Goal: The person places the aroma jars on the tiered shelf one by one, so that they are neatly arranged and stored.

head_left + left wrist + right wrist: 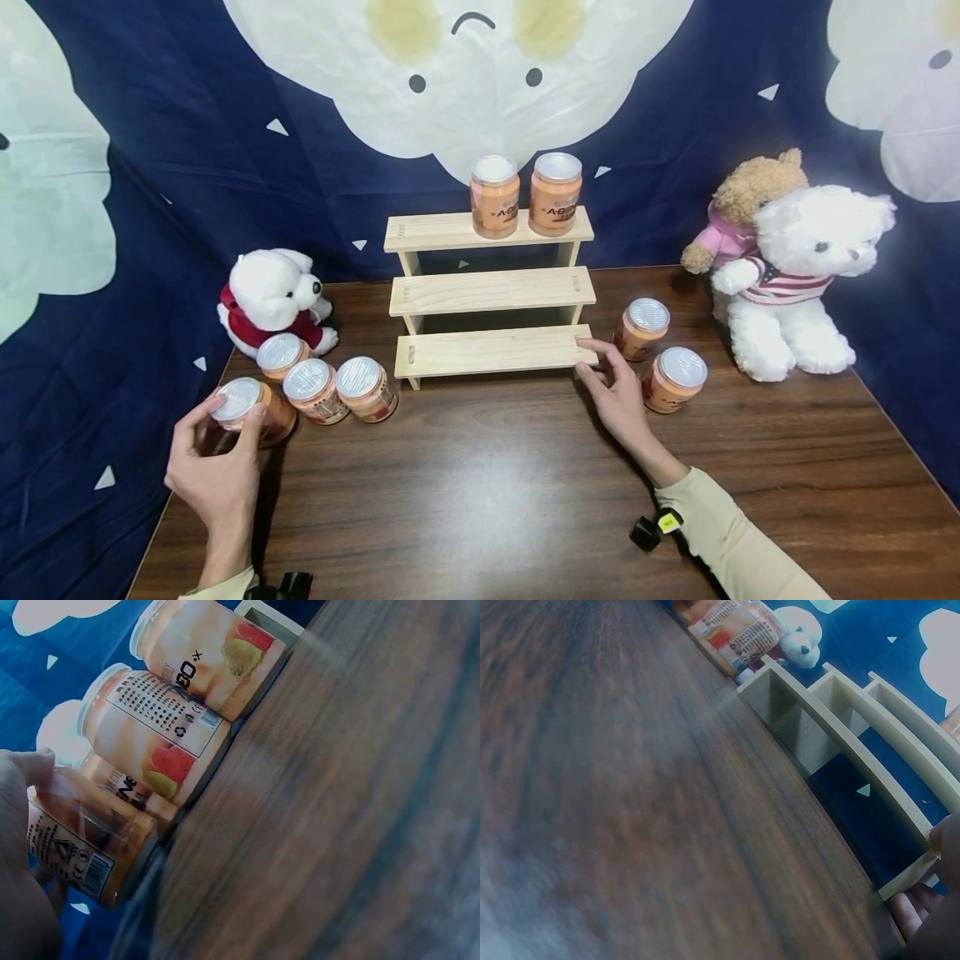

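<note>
My left hand (pixel 232 417) grips an orange can with a silver lid (pixel 242 398) at the table's left edge, thumb on one side and fingers on the other. In the left wrist view the held can (pixel 82 847) sits beside two more cans (pixel 157 739). My right hand (pixel 592 358) lies open, fingers straight, its fingertips (pixel 913 911) touching the right end of the lowest step of a wooden three-step shelf (pixel 491 292). Two cans (pixel 494 196) stand on the top step.
Three more cans (pixel 313 390) stand left of the shelf, two cans (pixel 673 379) right of my right hand. A small white plush bear (pixel 273 296) sits at back left. A white bear (pixel 802 275) and a brown one (pixel 742 208) sit at back right. A dark wooden table (pixel 480 483).
</note>
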`<state>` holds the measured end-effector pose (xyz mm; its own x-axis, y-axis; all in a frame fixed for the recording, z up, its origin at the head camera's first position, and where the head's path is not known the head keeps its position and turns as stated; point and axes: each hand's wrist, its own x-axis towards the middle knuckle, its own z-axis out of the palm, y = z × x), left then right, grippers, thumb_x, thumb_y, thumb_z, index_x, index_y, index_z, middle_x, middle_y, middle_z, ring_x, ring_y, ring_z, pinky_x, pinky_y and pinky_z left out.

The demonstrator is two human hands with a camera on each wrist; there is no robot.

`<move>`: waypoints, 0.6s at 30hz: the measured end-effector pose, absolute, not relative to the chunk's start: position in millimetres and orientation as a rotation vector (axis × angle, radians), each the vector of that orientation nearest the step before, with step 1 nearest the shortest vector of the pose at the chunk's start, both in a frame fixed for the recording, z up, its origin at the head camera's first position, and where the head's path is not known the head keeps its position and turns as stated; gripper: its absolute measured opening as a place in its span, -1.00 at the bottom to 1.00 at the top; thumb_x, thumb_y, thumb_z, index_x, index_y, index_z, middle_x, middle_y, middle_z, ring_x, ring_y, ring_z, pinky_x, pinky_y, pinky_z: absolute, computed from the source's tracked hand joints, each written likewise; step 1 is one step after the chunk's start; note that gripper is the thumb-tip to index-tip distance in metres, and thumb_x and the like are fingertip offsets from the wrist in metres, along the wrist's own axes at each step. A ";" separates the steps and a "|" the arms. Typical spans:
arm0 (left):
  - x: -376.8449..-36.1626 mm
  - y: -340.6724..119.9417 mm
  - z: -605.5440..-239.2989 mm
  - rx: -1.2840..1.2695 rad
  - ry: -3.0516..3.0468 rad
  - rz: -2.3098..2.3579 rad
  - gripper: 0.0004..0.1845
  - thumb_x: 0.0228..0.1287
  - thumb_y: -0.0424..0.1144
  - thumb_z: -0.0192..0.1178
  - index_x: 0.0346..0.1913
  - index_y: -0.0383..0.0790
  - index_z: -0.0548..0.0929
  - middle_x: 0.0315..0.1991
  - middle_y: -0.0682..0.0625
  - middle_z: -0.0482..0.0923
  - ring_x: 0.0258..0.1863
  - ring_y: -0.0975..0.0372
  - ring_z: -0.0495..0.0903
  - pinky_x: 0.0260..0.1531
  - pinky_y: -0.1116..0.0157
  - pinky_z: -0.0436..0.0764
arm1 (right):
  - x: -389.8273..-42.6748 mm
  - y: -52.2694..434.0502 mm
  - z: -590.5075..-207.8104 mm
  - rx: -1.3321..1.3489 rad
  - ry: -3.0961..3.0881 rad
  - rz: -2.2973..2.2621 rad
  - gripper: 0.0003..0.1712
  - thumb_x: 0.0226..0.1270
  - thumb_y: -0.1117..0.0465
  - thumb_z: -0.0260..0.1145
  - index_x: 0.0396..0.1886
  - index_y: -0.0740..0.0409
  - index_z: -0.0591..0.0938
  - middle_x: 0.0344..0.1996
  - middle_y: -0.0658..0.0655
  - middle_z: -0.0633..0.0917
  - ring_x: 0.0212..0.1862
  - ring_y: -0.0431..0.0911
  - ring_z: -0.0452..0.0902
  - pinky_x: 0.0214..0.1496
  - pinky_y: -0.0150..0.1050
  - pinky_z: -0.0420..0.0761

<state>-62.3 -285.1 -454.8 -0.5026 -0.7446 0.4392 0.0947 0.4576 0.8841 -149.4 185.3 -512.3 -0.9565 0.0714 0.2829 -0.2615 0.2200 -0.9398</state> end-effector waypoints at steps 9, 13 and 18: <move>-65.2 -304.5 -466.8 0.457 -1.704 -1.131 -0.49 0.07 -0.43 0.70 0.13 -0.44 0.82 0.16 -0.06 0.84 0.13 0.30 0.80 0.15 0.43 0.66 | -149.0 184.1 -508.9 0.149 -2.220 1.859 -0.60 0.58 0.42 0.41 0.35 0.29 0.69 0.27 0.33 0.73 -0.18 -0.31 0.61 -0.11 -0.54 0.60; -66.3 -303.0 -460.4 0.417 -1.698 -1.106 -0.48 0.07 -0.40 0.70 0.13 -0.44 0.82 0.16 -0.07 0.84 0.11 0.31 0.80 0.13 0.42 0.67 | -149.0 184.7 -508.9 0.144 -2.217 1.864 -0.60 0.59 0.42 0.40 0.34 0.28 0.68 0.28 0.31 0.73 -0.16 -0.32 0.63 -0.09 -0.54 0.61; -65.1 -288.5 -439.9 0.466 -1.622 -1.135 -0.52 0.00 -0.46 0.69 0.04 -0.48 0.83 0.12 -0.11 0.85 0.13 0.23 0.81 0.16 0.41 0.67 | -149.1 185.2 -508.2 0.146 -2.237 1.853 -0.59 0.59 0.43 0.40 0.36 0.29 0.67 0.30 0.33 0.72 -0.14 -0.33 0.65 -0.08 -0.53 0.62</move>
<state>-65.1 -288.5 -439.9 -0.3710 -0.7637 0.5284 0.2346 0.4734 0.8490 -149.1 185.2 -508.2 -0.9681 0.0709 0.2403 -0.2229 0.1942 -0.9553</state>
